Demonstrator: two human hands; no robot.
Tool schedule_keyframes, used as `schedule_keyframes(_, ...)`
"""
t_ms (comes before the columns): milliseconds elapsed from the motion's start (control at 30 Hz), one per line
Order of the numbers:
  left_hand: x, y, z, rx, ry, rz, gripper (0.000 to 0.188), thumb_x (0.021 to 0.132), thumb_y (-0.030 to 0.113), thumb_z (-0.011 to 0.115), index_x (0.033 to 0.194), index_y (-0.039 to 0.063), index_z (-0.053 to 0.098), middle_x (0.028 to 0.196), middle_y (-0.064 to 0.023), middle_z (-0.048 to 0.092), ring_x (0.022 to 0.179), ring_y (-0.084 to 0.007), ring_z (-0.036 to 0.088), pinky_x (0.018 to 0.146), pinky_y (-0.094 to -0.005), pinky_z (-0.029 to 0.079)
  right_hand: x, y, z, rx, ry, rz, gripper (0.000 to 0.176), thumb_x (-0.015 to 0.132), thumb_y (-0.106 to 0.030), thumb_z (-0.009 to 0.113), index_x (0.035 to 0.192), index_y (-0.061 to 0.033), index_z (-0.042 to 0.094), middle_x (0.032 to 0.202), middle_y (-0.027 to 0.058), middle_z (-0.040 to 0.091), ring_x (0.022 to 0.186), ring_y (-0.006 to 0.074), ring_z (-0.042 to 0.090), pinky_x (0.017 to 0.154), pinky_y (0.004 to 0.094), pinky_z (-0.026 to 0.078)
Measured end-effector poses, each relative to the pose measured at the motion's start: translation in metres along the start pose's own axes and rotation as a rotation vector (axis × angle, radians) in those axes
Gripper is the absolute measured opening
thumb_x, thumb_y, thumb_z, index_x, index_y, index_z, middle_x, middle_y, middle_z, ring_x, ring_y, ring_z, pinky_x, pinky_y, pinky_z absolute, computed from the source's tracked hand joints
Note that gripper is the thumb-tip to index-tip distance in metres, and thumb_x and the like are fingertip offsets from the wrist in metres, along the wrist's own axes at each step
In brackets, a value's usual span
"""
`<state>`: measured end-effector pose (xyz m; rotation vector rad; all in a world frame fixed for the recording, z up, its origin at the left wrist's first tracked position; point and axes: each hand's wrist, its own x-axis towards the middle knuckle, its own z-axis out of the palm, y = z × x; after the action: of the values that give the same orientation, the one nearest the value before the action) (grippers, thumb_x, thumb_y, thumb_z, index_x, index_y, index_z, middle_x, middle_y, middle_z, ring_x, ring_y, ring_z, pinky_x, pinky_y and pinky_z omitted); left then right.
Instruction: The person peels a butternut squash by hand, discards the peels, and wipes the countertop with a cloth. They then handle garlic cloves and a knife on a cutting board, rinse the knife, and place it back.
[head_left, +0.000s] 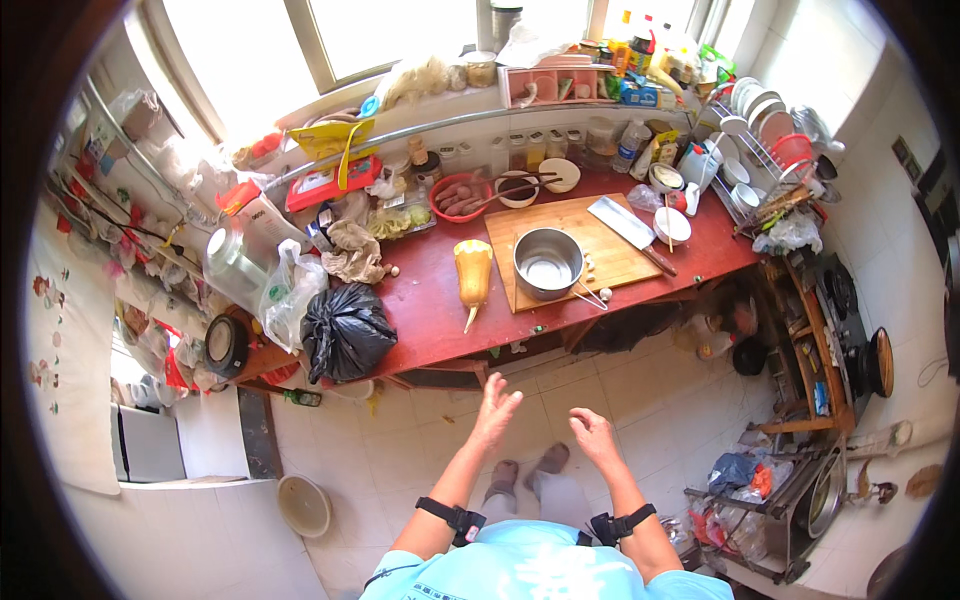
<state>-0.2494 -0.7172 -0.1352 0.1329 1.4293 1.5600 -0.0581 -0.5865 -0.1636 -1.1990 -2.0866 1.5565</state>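
Note:
My left hand (498, 409) is raised over the tiled floor, just short of the red counter (420, 330), with its fingers apart and nothing in it. Level with it on the right, my right hand (592, 431) hangs in the air, loosely curled and holding nothing. A metal pot (549, 264) with a wire handle stands on the wooden cutting board (502, 225). Left of the board lies a butternut squash (473, 276), its wide end cut. A cleaver (621, 222) rests on the board's right side. Garlic cloves (589, 262) lie beside the pot.
A black plastic bag (349, 330) sits at the counter's left front. Behind the board are a red bowl of sausage-like food (459, 198) and white bowls (559, 175). A dish rack (750, 165) fills the right corner. A basin (304, 506) stands on the floor at left.

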Motion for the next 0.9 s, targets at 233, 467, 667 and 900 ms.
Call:
schedule_keyframes(233,0.089,0.009,-0.05,0.587,0.433,0.192,0.089,0.083,0.032,0.069,0.149,0.0,0.019,0.151,-0.0247,0.028,0.141,-0.0347,0.028,0.115,-0.0405,0.026,0.065,-0.027,0.008,-0.03,-0.232,0.079,0.032,0.088,-0.019,0.061,0.113,0.0006,0.065,0.098,0.015,0.071,0.089,0.0195,0.067,0.08,0.0319,0.052)
schedule_keyframes(467,0.184,0.033,-0.064,0.818,0.496,-0.036,0.077,0.085,0.04,0.064,0.143,0.0,0.033,0.142,-0.0247,0.043,0.134,-0.0376,0.04,0.107,-0.0432,0.037,0.124,-0.03,-0.014,-0.068,-0.284,0.038,0.03,0.088,-0.018,0.06,0.111,0.0001,0.066,0.095,0.0127,0.071,0.084,0.0172,0.066,0.076,0.0308,0.052)
schedule_keyframes(667,0.24,0.029,-0.078,0.797,0.422,-0.217,0.043,0.085,0.039,0.065,0.097,-0.001,0.058,0.099,-0.022,0.067,0.096,-0.0364,0.064,0.082,-0.0448,0.05,0.159,-0.033,-0.023,-0.093,-0.28,0.1,0.029,0.088,-0.017,0.058,0.111,-0.0012,0.066,0.091,0.0125,0.071,0.078,0.0156,0.065,0.073,0.0302,0.052)
schedule_keyframes(900,0.244,0.029,-0.098,0.213,0.161,-0.203,0.034,0.089,0.035,0.064,0.078,0.004,0.062,0.057,-0.007,0.06,0.045,-0.0157,0.056,0.045,-0.0323,0.044,0.168,-0.041,0.01,-0.053,-0.268,0.183,0.029,0.089,-0.019,0.059,0.111,-0.0012,0.066,0.09,0.0108,0.07,0.078,0.015,0.065,0.074,0.0306,0.052)
